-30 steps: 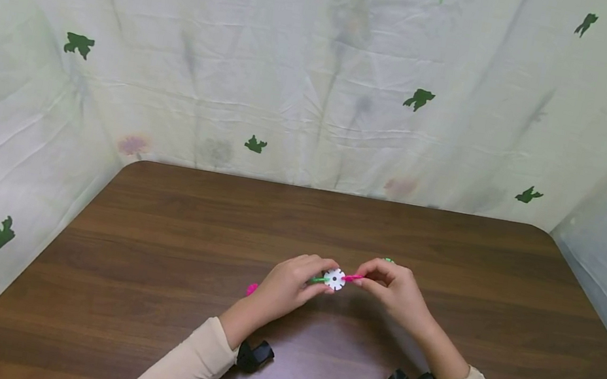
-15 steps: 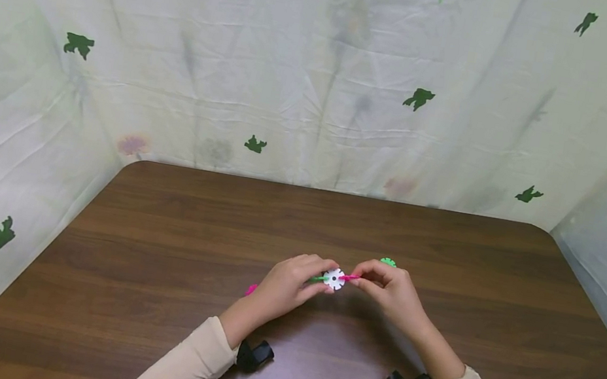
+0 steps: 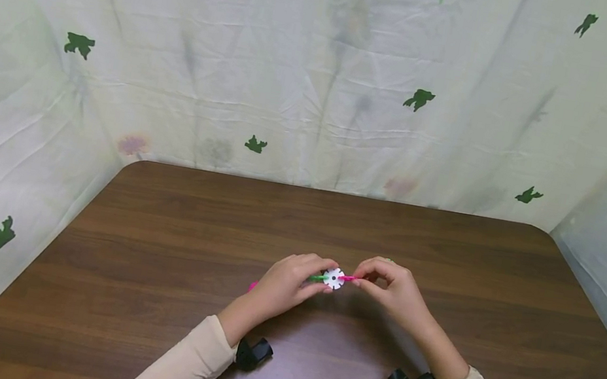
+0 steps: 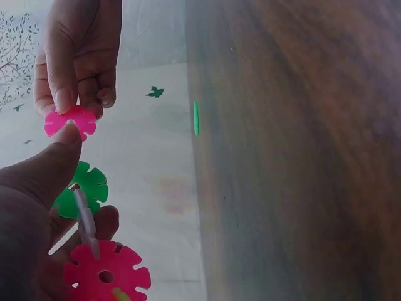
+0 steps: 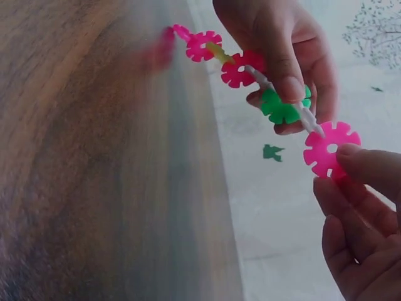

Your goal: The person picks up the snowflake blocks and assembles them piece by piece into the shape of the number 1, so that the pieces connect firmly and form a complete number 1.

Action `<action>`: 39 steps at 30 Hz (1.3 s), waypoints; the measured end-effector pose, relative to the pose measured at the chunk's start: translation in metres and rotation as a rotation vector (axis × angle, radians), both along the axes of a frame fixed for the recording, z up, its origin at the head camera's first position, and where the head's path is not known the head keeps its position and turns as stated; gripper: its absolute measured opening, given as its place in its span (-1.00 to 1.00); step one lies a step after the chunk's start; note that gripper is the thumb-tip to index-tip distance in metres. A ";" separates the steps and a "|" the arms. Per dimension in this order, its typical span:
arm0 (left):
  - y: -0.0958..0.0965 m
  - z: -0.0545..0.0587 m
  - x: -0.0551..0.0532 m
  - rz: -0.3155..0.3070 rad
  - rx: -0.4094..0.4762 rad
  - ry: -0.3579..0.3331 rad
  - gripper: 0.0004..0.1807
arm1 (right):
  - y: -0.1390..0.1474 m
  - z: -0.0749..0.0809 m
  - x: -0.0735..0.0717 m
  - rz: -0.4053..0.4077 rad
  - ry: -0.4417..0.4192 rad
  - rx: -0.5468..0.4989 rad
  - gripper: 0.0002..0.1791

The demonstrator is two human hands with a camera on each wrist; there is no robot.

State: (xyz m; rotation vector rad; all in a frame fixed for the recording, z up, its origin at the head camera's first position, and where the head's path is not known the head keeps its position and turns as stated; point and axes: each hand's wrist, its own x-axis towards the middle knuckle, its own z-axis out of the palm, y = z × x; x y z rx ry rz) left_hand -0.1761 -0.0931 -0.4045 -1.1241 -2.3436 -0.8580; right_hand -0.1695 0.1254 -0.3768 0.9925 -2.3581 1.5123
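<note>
Between the two hands is a chain of notched plastic discs, held above the table. My left hand [image 3: 282, 285] grips it by the green disc [image 5: 276, 110] and a white disc [image 3: 334, 278]. My right hand [image 3: 393, 291] pinches the pink disc [image 5: 318, 155] at the near end between thumb and fingers. That disc's edge meets a notch of the white disc; how deep it sits I cannot tell. Beyond the left hand the right wrist view shows further pink discs [image 5: 204, 46] and a yellow disc [image 5: 219, 53], seen edge-on.
A loose green disc [image 4: 196, 119] lies on the brown wooden table [image 3: 186, 217], mostly hidden behind the right hand in the head view. A pale curtain [image 3: 310, 71] with green bird shapes stands behind the table. Black wrist cameras [image 3: 253, 354] sit below both hands.
Both hands stay almost in place with the chain between them. The right hand shifted slightly left, then up a little, covering most of the loose green disc.
</note>
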 end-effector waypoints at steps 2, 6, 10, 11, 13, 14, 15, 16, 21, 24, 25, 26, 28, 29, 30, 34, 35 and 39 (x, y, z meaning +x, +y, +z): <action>0.000 0.000 0.000 0.000 -0.007 -0.005 -0.63 | 0.002 -0.007 -0.004 -0.009 0.007 0.003 -0.85; 0.000 0.000 0.000 0.008 -0.023 -0.031 -0.63 | 0.003 -0.015 -0.009 -0.046 -0.015 0.005 -0.85; 0.000 -0.001 0.000 0.025 -0.030 -0.063 -0.61 | -0.001 -0.004 -0.001 -0.059 -0.034 -0.010 -0.86; 0.000 -0.001 0.000 0.025 -0.029 -0.069 -0.61 | -0.003 -0.001 0.001 -0.059 -0.050 -0.015 -0.87; 0.001 -0.001 0.001 0.022 -0.024 -0.076 -0.59 | -0.005 0.005 0.004 -0.050 -0.080 -0.030 -0.88; 0.001 -0.001 0.001 0.018 -0.023 -0.076 -0.59 | -0.006 0.005 0.004 -0.049 -0.102 -0.039 -0.88; 0.001 0.000 0.001 0.013 -0.020 -0.073 -0.59 | -0.006 0.005 0.004 -0.045 -0.120 -0.049 -0.89; 0.002 0.000 0.002 0.009 -0.018 -0.069 -0.58 | -0.006 0.002 0.003 -0.041 -0.144 -0.063 -0.89; 0.005 0.002 0.005 -0.015 -0.008 -0.049 -0.56 | -0.006 -0.015 -0.003 -0.044 -0.274 -0.135 -0.89; 0.006 0.002 0.006 -0.017 0.002 -0.047 -0.53 | -0.007 -0.021 -0.004 -0.049 -0.354 -0.172 -0.85; 0.006 0.002 0.006 -0.014 0.005 -0.045 -0.53 | -0.007 -0.021 -0.004 -0.046 -0.379 -0.186 -0.84; 0.006 0.002 0.006 -0.010 0.007 -0.046 -0.53 | -0.008 -0.021 -0.004 -0.045 -0.400 -0.194 -0.83; 0.006 0.001 0.006 0.000 0.010 -0.034 -0.53 | -0.010 -0.021 -0.003 -0.041 -0.441 -0.211 -0.81; 0.006 0.001 0.006 0.007 0.011 -0.026 -0.53 | -0.011 -0.021 -0.002 -0.039 -0.461 -0.220 -0.81; 0.007 0.000 0.006 0.013 0.012 -0.016 -0.54 | -0.012 -0.022 -0.002 -0.041 -0.481 -0.227 -0.81; 0.007 -0.001 0.005 0.035 0.027 0.013 -0.59 | -0.015 -0.022 0.000 -0.034 -0.544 -0.249 -0.79; 0.007 -0.001 0.005 0.038 0.031 0.016 -0.60 | -0.016 -0.022 0.000 -0.033 -0.553 -0.252 -0.79; 0.007 -0.002 0.005 0.039 0.046 0.016 -0.62 | -0.016 -0.022 0.001 -0.009 -0.554 -0.256 -0.77</action>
